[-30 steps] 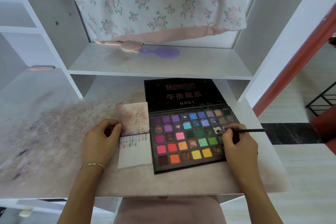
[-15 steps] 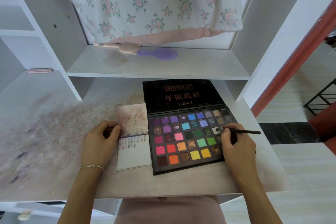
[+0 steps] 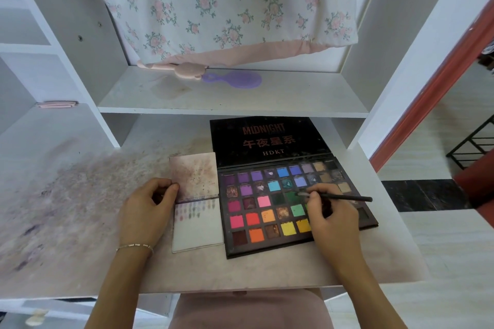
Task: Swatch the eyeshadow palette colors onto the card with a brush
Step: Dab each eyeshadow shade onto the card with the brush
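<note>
One flat black palette (image 3: 267, 224) lies open on the powder-stained tabletop (image 3: 80, 195), its matte lid (image 3: 267, 141) propped back with red and pale lettering. Square pans fill it in a grid: purples and blues at the far rows, pinks, reds, oranges, greens and yellows nearer; several look shimmery or scraped. The right hand (image 3: 331, 216) pinches one thin black brush (image 3: 344, 197) near its bristle end, the pale tip on a dark green pan in the middle rows. Touching the palette's left edge lies one white rectangular card (image 3: 197, 230), a row of small faint smudges along its far part, and above it a pink-stained square sheet (image 3: 195, 176). The left hand (image 3: 145, 211), fingers curled, rests at the card's left edge, thumb touching that sheet. A thin bracelet (image 3: 135, 246) circles the wrist. On the shelf (image 3: 240, 104) lie two combs, pink (image 3: 184, 71) and purple (image 3: 235, 80).
</note>
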`<state>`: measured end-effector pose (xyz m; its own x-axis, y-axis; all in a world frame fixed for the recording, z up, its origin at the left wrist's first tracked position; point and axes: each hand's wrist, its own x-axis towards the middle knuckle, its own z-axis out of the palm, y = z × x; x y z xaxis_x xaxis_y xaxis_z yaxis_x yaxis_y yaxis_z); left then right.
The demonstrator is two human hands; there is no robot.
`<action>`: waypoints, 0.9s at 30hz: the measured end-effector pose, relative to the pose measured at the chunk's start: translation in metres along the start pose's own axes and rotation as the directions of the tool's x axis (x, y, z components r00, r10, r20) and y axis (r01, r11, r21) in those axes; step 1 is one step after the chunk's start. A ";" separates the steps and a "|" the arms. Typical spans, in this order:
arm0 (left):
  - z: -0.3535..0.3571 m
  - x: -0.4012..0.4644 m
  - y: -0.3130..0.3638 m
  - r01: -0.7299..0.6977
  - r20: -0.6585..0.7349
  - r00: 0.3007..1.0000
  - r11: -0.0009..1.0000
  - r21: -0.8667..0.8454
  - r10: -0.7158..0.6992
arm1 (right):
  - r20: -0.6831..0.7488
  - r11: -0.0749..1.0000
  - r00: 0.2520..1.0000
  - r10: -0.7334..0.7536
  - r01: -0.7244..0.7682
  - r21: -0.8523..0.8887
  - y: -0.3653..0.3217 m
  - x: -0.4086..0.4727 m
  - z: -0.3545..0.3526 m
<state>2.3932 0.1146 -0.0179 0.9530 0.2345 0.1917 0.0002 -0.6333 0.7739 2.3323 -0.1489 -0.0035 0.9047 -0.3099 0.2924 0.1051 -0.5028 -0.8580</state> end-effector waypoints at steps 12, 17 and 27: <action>-0.001 0.000 -0.001 0.013 -0.003 1.000 1.000 0.005 -0.013 | 0.248 0.987 0.964 -0.093 0.057 0.147 -0.040 -0.020 0.064; 0.001 0.001 -0.002 0.006 -0.005 1.000 1.000 0.006 -0.006 | 0.335 0.998 0.940 -0.064 0.051 0.046 -0.046 -0.019 0.079; 0.001 0.002 -0.008 -0.020 -0.017 1.000 1.000 0.016 0.020 | 0.383 0.993 0.921 -0.075 0.105 -0.056 -0.045 -0.019 0.087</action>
<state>2.3953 0.1192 -0.0238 0.9476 0.2343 0.2171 -0.0134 -0.6498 0.7600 2.3459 -0.0504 -0.0076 0.9831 0.0616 0.1722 0.1759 -0.5770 -0.7976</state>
